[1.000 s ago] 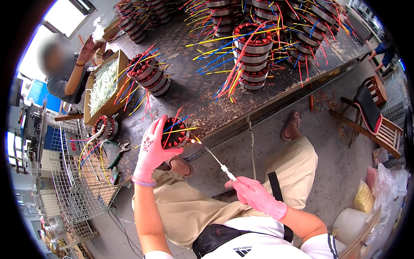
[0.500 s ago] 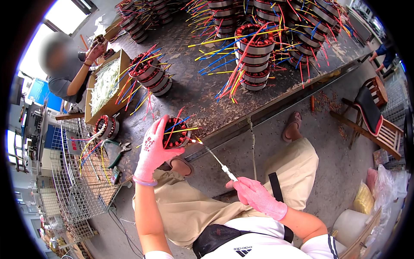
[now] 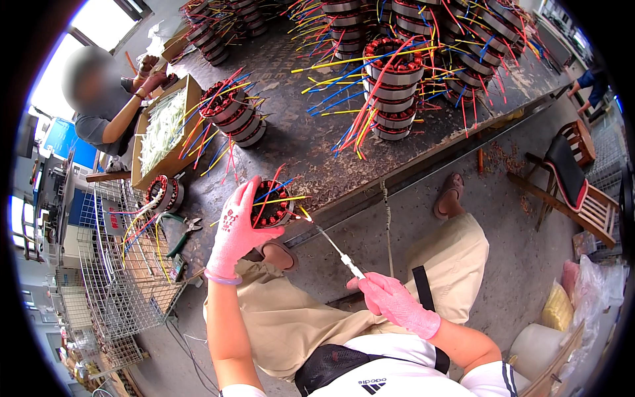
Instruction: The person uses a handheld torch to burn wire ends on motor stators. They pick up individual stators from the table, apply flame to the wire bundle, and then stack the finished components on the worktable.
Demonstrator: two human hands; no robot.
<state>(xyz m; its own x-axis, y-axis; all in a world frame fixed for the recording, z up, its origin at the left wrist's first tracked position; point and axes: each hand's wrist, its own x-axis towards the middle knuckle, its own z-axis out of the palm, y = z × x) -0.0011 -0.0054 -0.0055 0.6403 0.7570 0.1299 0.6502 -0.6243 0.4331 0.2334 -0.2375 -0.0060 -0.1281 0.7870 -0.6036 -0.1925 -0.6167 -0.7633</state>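
Note:
My left hand (image 3: 233, 231), in a pink glove, is wrapped round the side of a motor stator (image 3: 272, 213) at the table's front edge. Its thumb lies along the near rim. Red copper windings ring the stator's opening, and red, blue and yellow lead wires stick out of it. My right hand (image 3: 402, 306), also gloved in pink, is closed on the white handle of a thin rod-like tool (image 3: 331, 242). The rod points up and left, and its tip is close to a yellow wire end (image 3: 305, 213); whether they touch I cannot tell.
Stacked stators (image 3: 391, 99) with loose wires stand on the dark worktable (image 3: 311, 142). Left are another stator (image 3: 164, 194), green-handled cutters (image 3: 180, 238), a box of pale sleeves (image 3: 162, 129) and a wire basket (image 3: 112, 264). A co-worker (image 3: 109, 119) sits beyond; a wooden chair (image 3: 572, 178) stands right.
The rod's tip and the yellow wire end have shifted very slightly. My left hand keeps its place on the stator. Across the table, the co-worker's hands have moved.

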